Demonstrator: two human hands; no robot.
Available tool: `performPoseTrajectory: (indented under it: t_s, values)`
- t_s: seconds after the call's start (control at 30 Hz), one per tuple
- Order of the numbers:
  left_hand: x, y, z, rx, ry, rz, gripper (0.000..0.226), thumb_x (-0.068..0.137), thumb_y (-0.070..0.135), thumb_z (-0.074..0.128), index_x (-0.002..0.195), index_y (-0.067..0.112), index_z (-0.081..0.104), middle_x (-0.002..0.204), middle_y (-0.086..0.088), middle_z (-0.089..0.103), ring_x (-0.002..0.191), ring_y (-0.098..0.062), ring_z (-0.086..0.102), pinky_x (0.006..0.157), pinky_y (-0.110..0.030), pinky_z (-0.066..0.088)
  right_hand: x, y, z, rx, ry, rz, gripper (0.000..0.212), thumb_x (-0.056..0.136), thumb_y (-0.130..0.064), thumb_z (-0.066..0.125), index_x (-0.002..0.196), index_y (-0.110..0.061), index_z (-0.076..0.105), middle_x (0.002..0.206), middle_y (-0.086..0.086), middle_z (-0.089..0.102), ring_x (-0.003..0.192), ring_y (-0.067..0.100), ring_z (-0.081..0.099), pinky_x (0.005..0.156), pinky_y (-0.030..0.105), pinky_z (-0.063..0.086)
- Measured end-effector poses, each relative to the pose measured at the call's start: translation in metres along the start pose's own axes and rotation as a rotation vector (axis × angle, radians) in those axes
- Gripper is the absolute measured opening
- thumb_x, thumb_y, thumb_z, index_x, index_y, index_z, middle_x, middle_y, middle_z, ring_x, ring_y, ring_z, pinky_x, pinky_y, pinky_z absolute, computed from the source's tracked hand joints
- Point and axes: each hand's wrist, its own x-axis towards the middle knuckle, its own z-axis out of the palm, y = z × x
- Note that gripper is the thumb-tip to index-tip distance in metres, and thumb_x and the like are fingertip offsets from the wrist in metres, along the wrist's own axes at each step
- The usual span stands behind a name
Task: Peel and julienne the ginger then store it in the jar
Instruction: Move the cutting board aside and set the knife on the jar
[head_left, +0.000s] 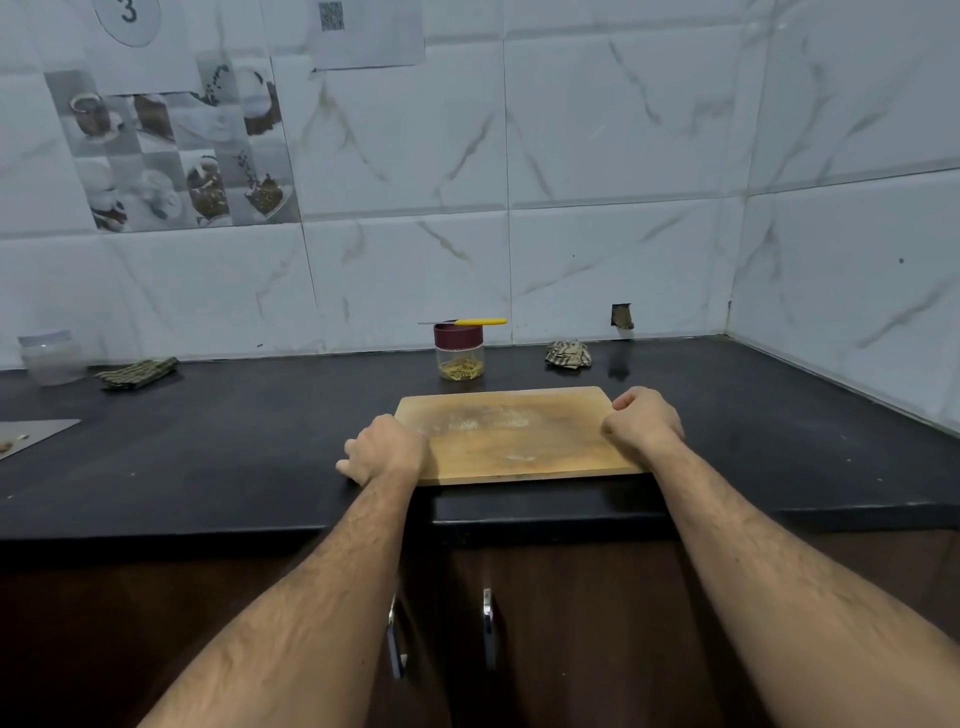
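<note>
left hand (384, 449) and right hand (644, 421), fingers curled, grip the board (514, 441) ends. behind, well past the fingers: closed jar (459, 353) of ginger (460, 369), knife (467, 322) on top.

The left hand (383, 449) covers the near left corner of the cutting board (519, 436), and its fingers curl out of sight over the board's edge. The right hand (644, 418) hides the board's right edge the same way. Behind the board, the strips in the jar (459, 353) are too small to tell apart, and the blade of the knife (462, 322) lying across the jar's lid is barely visible. Far left of the board, a flat sheet (31, 434) is cut off by the frame edge, and a clear container (49, 356) is blurred.
</note>
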Motion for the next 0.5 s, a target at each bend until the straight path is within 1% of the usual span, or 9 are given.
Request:
performPoseTrajectory:
  t_s: [0.07,0.13,0.2,0.27,0.33,0.4,0.43,0.47,0.5]
  values:
    - [0.002,0.003,-0.003,0.063,-0.012,0.003,0.033,0.093,0.043,0.058,0.114,0.018,0.063,0.119,-0.007,0.064,0.116,-0.027,0.053,0.096,-0.041,0.034,0.001,-0.005,0.004,-0.079,0.016,0.011,0.031,0.080,-0.015,0.065,0.109,-0.026,0.063,0.114,0.003,0.065,0.110,0.026,0.057,0.096,0.042,0.046]
    - [0.006,0.011,-0.005,0.118,-0.002,0.045,0.032,0.093,0.041,0.055,0.115,0.019,0.063,0.122,-0.007,0.062,0.117,-0.027,0.052,0.097,-0.041,0.034,0.003,-0.013,0.006,-0.198,0.068,-0.014,0.031,0.083,-0.018,0.061,0.113,-0.025,0.062,0.117,0.005,0.064,0.112,0.028,0.055,0.094,0.041,0.041]
    - [0.016,0.024,-0.006,0.058,0.023,0.146,0.035,0.095,0.039,0.052,0.122,0.017,0.062,0.128,-0.008,0.060,0.120,-0.028,0.053,0.099,-0.042,0.037,0.009,-0.029,0.010,-0.212,0.114,-0.108,0.031,0.085,-0.022,0.060,0.117,-0.024,0.061,0.118,0.004,0.064,0.114,0.028,0.054,0.094,0.039,0.040]
    - [0.033,0.039,-0.003,-0.146,-0.011,0.243,0.044,0.099,0.039,0.050,0.133,0.012,0.056,0.135,-0.008,0.058,0.125,-0.028,0.053,0.100,-0.040,0.041,0.021,-0.049,0.018,-0.091,0.079,-0.219,0.034,0.086,-0.029,0.063,0.120,-0.023,0.061,0.118,0.000,0.065,0.113,0.025,0.057,0.092,0.036,0.045]
    - [0.053,0.055,0.002,-0.390,-0.098,0.246,0.052,0.100,0.042,0.048,0.138,0.006,0.053,0.139,-0.011,0.057,0.129,-0.030,0.051,0.102,-0.039,0.042,0.035,-0.071,0.030,0.077,-0.013,-0.282,0.033,0.087,-0.031,0.065,0.117,-0.017,0.064,0.113,0.000,0.065,0.108,0.022,0.059,0.087,0.031,0.046]
    - [0.075,0.070,0.009,-0.622,-0.195,0.205,0.056,0.099,0.051,0.047,0.118,0.000,0.061,0.119,-0.016,0.064,0.115,-0.035,0.056,0.097,-0.041,0.044,0.051,-0.091,0.048,0.252,-0.103,-0.283,0.026,0.090,-0.030,0.065,0.107,-0.009,0.067,0.097,0.002,0.062,0.094,0.021,0.057,0.084,0.034,0.047]
    - [0.084,0.077,0.012,-0.713,-0.242,0.172,0.058,0.098,0.056,0.044,0.106,0.002,0.061,0.105,-0.013,0.062,0.105,-0.033,0.056,0.093,-0.040,0.044,0.059,-0.100,0.056,0.323,-0.141,-0.265,0.027,0.092,-0.029,0.064,0.104,-0.006,0.067,0.091,0.004,0.059,0.087,0.021,0.055,0.082,0.038,0.050]
    - [0.092,0.083,0.013,-0.784,-0.284,0.138,0.061,0.098,0.061,0.039,0.106,0.003,0.059,0.103,-0.008,0.058,0.102,-0.028,0.054,0.092,-0.039,0.043,0.068,-0.107,0.066,0.379,-0.179,-0.232,0.030,0.093,-0.028,0.063,0.107,-0.002,0.066,0.089,0.005,0.058,0.084,0.020,0.054,0.083,0.041,0.052]
    - [0.103,0.091,0.015,-0.838,-0.324,0.107,0.068,0.098,0.064,0.033,0.120,0.004,0.056,0.110,-0.006,0.056,0.105,-0.026,0.052,0.095,-0.038,0.042,0.080,-0.116,0.077,0.415,-0.224,-0.192,0.032,0.094,-0.028,0.062,0.114,-0.003,0.063,0.092,0.005,0.057,0.086,0.020,0.054,0.083,0.042,0.053]
